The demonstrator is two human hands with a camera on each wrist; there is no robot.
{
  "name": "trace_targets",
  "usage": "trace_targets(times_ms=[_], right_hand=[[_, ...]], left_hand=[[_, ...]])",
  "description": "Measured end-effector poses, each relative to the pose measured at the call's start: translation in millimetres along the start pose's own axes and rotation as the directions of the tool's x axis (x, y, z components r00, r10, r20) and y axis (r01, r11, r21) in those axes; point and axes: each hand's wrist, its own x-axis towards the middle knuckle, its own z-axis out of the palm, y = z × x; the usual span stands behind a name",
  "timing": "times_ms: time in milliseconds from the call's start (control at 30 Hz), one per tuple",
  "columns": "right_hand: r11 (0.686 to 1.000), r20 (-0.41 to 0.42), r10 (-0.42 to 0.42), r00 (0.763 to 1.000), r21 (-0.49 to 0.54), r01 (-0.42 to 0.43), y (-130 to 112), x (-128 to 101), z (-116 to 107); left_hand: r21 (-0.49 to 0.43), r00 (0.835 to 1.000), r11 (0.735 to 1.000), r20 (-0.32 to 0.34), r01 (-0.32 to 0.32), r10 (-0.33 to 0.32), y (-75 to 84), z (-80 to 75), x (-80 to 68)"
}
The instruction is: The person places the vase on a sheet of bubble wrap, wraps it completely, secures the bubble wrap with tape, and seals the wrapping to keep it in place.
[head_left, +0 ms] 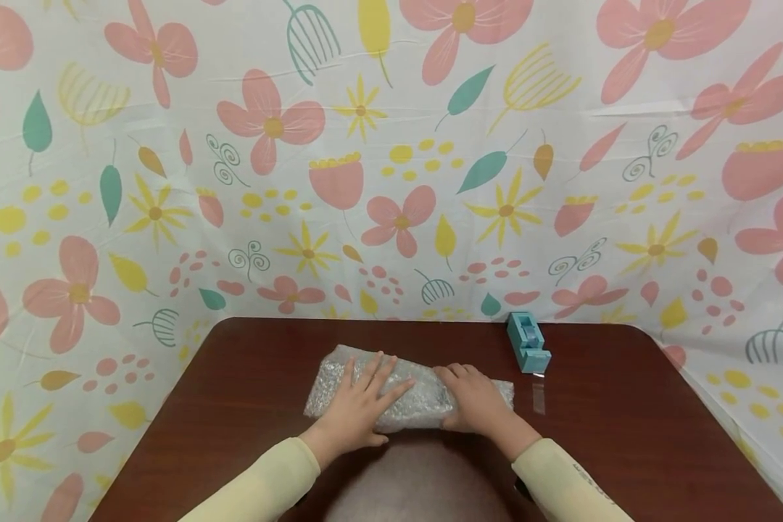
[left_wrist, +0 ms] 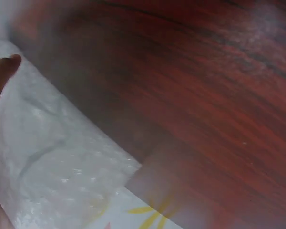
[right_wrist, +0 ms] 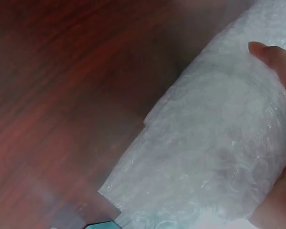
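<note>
A bundle of clear bubble wrap (head_left: 329, 377) lies lengthwise across the table, flatter at its left end. My left hand (head_left: 355, 409) rests on its left half with the fingers spread and fairly straight. Over the right half, my right hand (head_left: 483, 406) holds the wrap, fingers on the far side and thumb towards me. In the right wrist view the bubble wrap (right_wrist: 209, 138) looks rounded and rolled under that hand. The left wrist view has only the thumb side of the left hand beside the bubble wrap (left_wrist: 71, 148). Whatever the wrap may contain cannot be made out.
A blue tape dispenser (head_left: 527, 341) stands at the back right of the dark wooden table (head_left: 254, 406). A short strip of clear tape (head_left: 539, 399) lies just in front of it. Behind the table hangs a flower-patterned cloth (head_left: 401, 217).
</note>
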Motion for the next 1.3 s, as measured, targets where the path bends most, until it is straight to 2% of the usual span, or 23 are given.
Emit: trace_targets(times_ms=[167,300,767,1100,1300], right_hand=[[0.999,0.053,-0.011,0.999,0.043,0.008,4.4,8.4,-5.5],[0.999,0.076,-0.013,0.997,0.051,0.009,5.6,12.1,-11.9],[0.996,0.103,-0.019,0.994,0.084,0.011,9.5,17.2,-15.4],[0.989,0.179,-0.019,0.984,0.147,-0.008,11.4,27.1,-20.4],[0.981,0.25,0.014,0.968,0.186,-0.062,16.9,33.3,-22.5]], left_hand=[[0.121,1.0,0.993,-0.003,0.007,-0.006,0.0,5.8,0.0],[0.152,1.0,0.988,-0.029,0.016,-0.012,-0.5,11.5,0.9],[0.091,0.995,0.995,-0.099,0.032,-0.023,-1.2,17.5,5.4],[0.076,0.992,0.994,-0.102,0.076,-0.068,-0.6,21.4,11.0],[0.055,0.991,0.996,-0.119,0.065,-0.058,-3.3,20.4,16.9]])
